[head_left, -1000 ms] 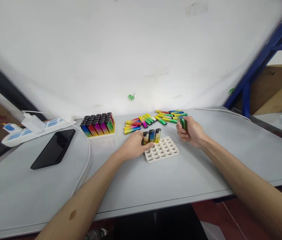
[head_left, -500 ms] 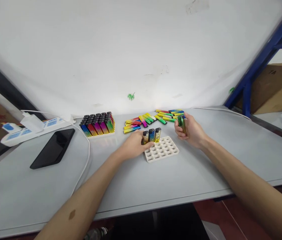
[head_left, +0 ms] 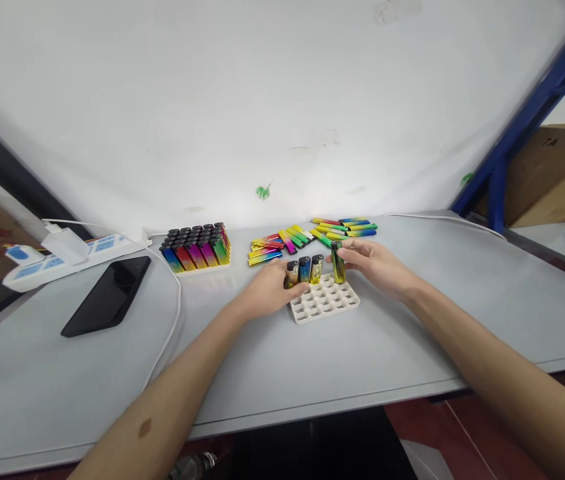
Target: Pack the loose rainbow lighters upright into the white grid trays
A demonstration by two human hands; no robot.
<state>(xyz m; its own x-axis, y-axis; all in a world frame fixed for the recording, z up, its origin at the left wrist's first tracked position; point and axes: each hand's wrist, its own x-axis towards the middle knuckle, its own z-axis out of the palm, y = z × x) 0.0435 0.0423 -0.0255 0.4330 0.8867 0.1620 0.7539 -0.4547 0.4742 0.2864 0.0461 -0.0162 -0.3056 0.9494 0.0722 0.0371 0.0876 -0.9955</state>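
Observation:
A white grid tray [head_left: 325, 308] with square holes lies on the table, and three lighters [head_left: 304, 269] stand upright along its back row. My left hand [head_left: 272, 288] is closed around the tray's left end, its thumb in front of the leftmost lighter; its other fingers are partly hidden behind. In my right hand [head_left: 365, 262] a green-and-yellow lighter [head_left: 338, 265] is pinched upright at the tray's back right corner. Whether its base is inside a hole, I cannot tell. Loose lighters [head_left: 335, 230] in bright metallic colours lie behind the tray.
Left of the loose lighters stands a full tray of black-topped lighters [head_left: 197, 248]. A black phone [head_left: 107, 297], a white power strip [head_left: 57, 263] and a white cable [head_left: 178, 313] occupy the left side. The wall [head_left: 282, 120] bounds the table's back.
My right hand has moved left from beside the tray to its back right corner, bringing the green lighter upright. My left hand has stayed in place.

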